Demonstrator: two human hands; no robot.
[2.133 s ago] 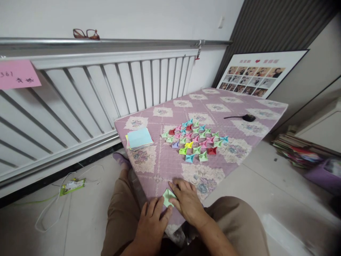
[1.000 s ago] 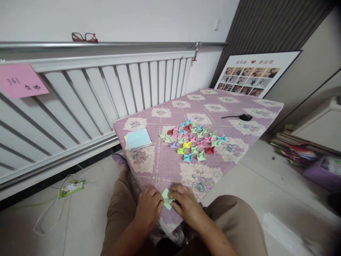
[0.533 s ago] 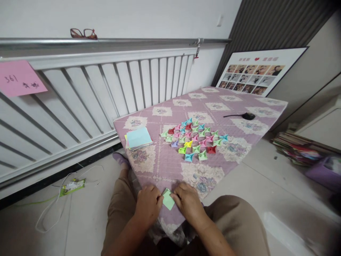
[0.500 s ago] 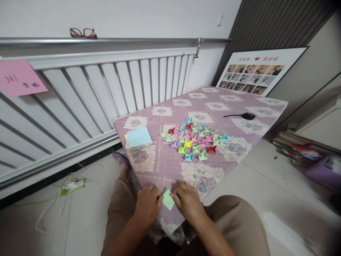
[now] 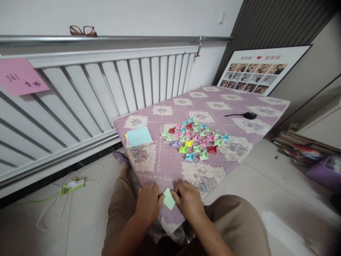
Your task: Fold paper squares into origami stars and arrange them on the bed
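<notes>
A small light green folded paper (image 5: 168,198) lies at the near corner of a low table covered with a purple floral cloth (image 5: 170,161). My left hand (image 5: 149,204) pinches its left edge and my right hand (image 5: 189,202) holds its right edge, fingers curled on it. Farther out on the cloth sit several small folded paper stars (image 5: 195,140) in many colours, laid close together. A stack of square paper sheets (image 5: 139,137), blue on top, rests at the table's left edge.
A black cable end (image 5: 245,115) lies at the far right of the table. A white radiator (image 5: 106,89) runs along the left, with a pink note (image 5: 21,76) and red glasses (image 5: 82,31) above. A photo board (image 5: 257,69) leans behind. Books (image 5: 295,151) and cords (image 5: 69,185) lie on the floor.
The green paper went from a partly open fold under flat hands to a smooth flat diamond held between both hands' fingertips. The hands stayed at the table's near corner.
</notes>
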